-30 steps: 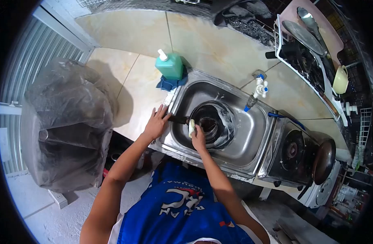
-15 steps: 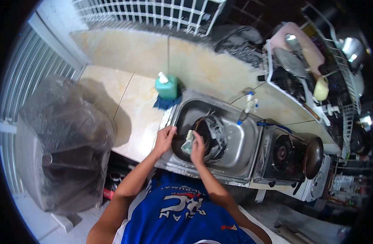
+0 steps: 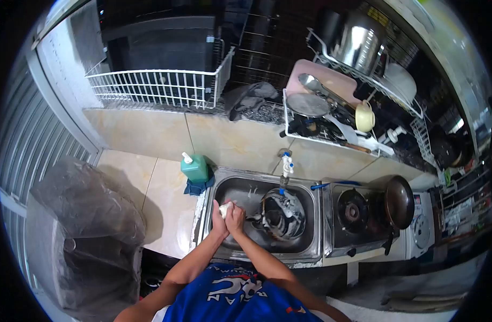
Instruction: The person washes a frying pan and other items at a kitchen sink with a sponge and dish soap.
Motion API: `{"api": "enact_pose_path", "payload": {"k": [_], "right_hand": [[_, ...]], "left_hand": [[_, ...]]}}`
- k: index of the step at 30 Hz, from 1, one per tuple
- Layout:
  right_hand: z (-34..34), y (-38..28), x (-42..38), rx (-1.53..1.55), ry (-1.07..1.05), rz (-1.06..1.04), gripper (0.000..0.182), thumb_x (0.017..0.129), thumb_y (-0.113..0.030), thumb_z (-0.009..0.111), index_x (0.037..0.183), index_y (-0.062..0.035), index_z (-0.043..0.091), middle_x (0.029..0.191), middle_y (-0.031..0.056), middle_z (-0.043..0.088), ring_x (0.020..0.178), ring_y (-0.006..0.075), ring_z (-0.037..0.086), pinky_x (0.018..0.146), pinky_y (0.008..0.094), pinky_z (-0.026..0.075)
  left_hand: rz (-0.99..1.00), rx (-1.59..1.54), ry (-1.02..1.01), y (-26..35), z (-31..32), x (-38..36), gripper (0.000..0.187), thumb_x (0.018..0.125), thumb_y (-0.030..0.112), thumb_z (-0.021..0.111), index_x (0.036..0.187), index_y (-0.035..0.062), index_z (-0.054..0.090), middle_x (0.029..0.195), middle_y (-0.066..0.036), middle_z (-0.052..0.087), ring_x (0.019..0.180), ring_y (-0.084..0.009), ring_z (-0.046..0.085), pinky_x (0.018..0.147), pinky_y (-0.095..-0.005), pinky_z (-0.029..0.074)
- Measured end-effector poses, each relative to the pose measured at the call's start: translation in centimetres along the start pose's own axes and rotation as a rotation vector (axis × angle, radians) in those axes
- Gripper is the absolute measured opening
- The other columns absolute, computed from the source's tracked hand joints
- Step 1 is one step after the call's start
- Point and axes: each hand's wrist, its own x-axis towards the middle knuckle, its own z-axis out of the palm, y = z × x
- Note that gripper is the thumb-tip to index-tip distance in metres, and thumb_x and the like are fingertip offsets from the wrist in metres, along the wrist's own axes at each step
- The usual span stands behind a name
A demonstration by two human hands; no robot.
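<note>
My left hand [image 3: 218,219] and my right hand [image 3: 235,218] are pressed together over the left side of the steel sink [image 3: 317,225]. Between them they grip a sponge [image 3: 224,210], of which only a pale, foamy part shows. To the right of my hands, a dark pan [image 3: 276,219] sits in the basin, smeared with white suds, its handle pointing left. The faucet [image 3: 286,166] stands at the sink's back edge, above the pan.
A green pump bottle [image 3: 194,168] stands on a blue cloth [image 3: 198,186] left of the sink. To the right is a gas stove [image 3: 358,217] with a frying pan [image 3: 399,203]. A plastic-covered object [image 3: 85,236] occupies the left counter. Behind, a dish rack [image 3: 332,140] holds utensils.
My left hand has let go of the pan's handle. My right hand has brought the sponge away from the pan to the left, and both hands now close round it. The view has tilted up.
</note>
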Motion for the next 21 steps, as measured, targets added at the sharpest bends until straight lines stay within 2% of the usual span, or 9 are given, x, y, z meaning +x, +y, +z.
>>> {"api": "enact_pose_path", "payload": {"k": [5,7,9,12,14,15,19,20,21], "right_hand": [[-0.2,4.0,-0.7,0.115,0.205,-0.097,0.03,0.09,-0.029,0.053,0.09,-0.0014,0.064,0.098,0.0201,0.065,0.094,0.0402,0.059,0.083,0.05,0.042],[-3.0,3.4,-1.5,-0.052,0.181,-0.329,0.029,0.084,-0.03,0.057,0.089,-0.0022,0.064,0.095,0.0171,0.063,0.094,0.0354,0.057,0.085,0.046,0.04],[-4.5,4.4,-1.9,-0.136,0.167,-0.257,0.03,0.077,-0.033,0.065,0.09,-0.006,0.063,0.099,0.0126,0.063,0.101,0.0319,0.055,0.09,0.0479,0.036],[-7.1,7.4,-3.4,-0.311,0.019,-0.323,0.034,0.074,-0.029,0.066,0.1,-0.0065,0.062,0.102,0.0129,0.061,0.101,0.0328,0.054,0.09,0.0482,0.035],[-8.8,12.3,-3.7,-0.581,0.028,-0.065,0.034,0.073,-0.027,0.071,0.099,-0.008,0.061,0.103,0.01,0.06,0.108,0.0302,0.051,0.094,0.0482,0.033],[-10.3,13.3,-2.9,-0.54,0.03,-0.203,0.034,0.075,-0.022,0.071,0.104,-0.0069,0.061,0.107,0.0096,0.059,0.112,0.0287,0.048,0.096,0.0484,0.032],[-12.9,12.4,-2.9,-0.325,0.043,-0.146,0.037,0.077,-0.012,0.07,0.111,-0.0034,0.058,0.109,0.0145,0.059,0.109,0.0349,0.052,0.09,0.0454,0.04],[-14.4,12.3,-3.7,-0.229,0.092,-0.101,0.035,0.076,-0.01,0.069,0.109,-0.0035,0.059,0.109,0.0151,0.059,0.108,0.0367,0.052,0.09,0.0455,0.041],[-16.5,12.7,-4.1,-0.135,0.147,-0.066,0.033,0.076,-0.008,0.068,0.108,-0.0035,0.06,0.109,0.0157,0.059,0.107,0.0386,0.052,0.09,0.0456,0.042]], "left_hand": [[-0.267,-0.192,-0.112,0.7,2.9,-0.6,0.078,0.089,0.07,0.036,0.125,0.0032,0.052,0.116,-0.018,0.061,0.106,-0.033,0.059,0.097,-0.0436,0.046],[-0.361,-0.106,-0.208,0.0,1.6,-0.1,0.072,0.091,0.067,0.039,0.121,0.0024,0.053,0.114,-0.017,0.061,0.106,-0.0321,0.059,0.095,-0.0436,0.047],[-0.418,0.013,-0.17,-1.0,1.3,1.4,0.069,0.089,0.065,0.046,0.117,0.0016,0.053,0.112,-0.017,0.061,0.104,-0.0312,0.059,0.093,-0.0429,0.047],[-0.485,0.438,0.082,-0.4,2.7,0.0,0.075,0.084,0.065,0.051,0.119,-0.0011,0.051,0.113,-0.02,0.059,0.099,-0.0325,0.059,0.089,-0.0432,0.048],[-0.557,0.442,0.072,-0.6,1.6,-0.8,0.081,0.084,0.067,0.049,0.126,-0.0027,0.048,0.122,-0.022,0.055,0.11,-0.0354,0.055,0.092,-0.0461,0.047],[-0.565,0.49,0.028,-0.1,2.7,-0.5,0.084,0.084,0.067,0.048,0.129,-0.0033,0.047,0.127,-0.024,0.053,0.12,-0.0364,0.051,0.095,-0.0477,0.046],[-0.718,0.793,-0.133,-1.3,1.5,-0.7,0.068,0.094,0.053,0.048,0.127,-0.0057,0.05,0.122,-0.023,0.058,0.088,-0.032,0.067,0.077,-0.0383,0.057],[-0.656,0.922,-0.191,-1.6,1.6,-1.0,0.056,0.096,0.045,0.052,0.114,-0.0075,0.059,0.099,-0.017,0.068,0.061,-0.0239,0.066,0.056,-0.0318,0.055],[-0.657,0.911,-0.183,-2.2,1.4,-0.5,0.056,0.096,0.045,0.052,0.114,-0.0075,0.059,0.099,-0.017,0.068,0.061,-0.0239,0.066,0.056,-0.0318,0.055]]}}
